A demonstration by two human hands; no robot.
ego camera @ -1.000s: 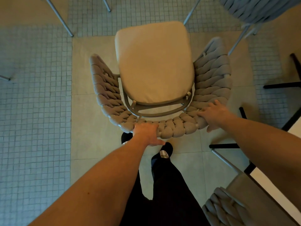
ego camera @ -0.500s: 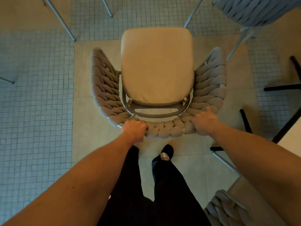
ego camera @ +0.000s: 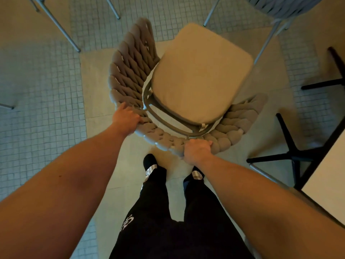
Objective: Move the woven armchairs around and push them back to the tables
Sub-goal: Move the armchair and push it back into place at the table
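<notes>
A woven armchair [ego camera: 130, 71] with a grey braided back and a beige seat cushion [ego camera: 201, 71] stands on the tiled floor just ahead of my feet, its seat pointing up and to the right. My left hand [ego camera: 127, 116] grips the braided rim at the left curve of the back. My right hand [ego camera: 196, 150] grips the rim at the middle of the back, fingers curled over the top. The chair's legs are hidden under the seat.
A table's black cross base [ego camera: 291, 156] and pale tabletop edge [ego camera: 324, 176] lie close on the right. A second woven chair [ego camera: 280, 6] stands at the top right. Metal chair legs [ego camera: 59, 27] stand at the top left. My two feet [ego camera: 151, 163] stand behind the chair.
The chair has turned clockwise, so its seat now points up and right. My left hand slid round to the left curve of the back; my right hand moved to the middle.
</notes>
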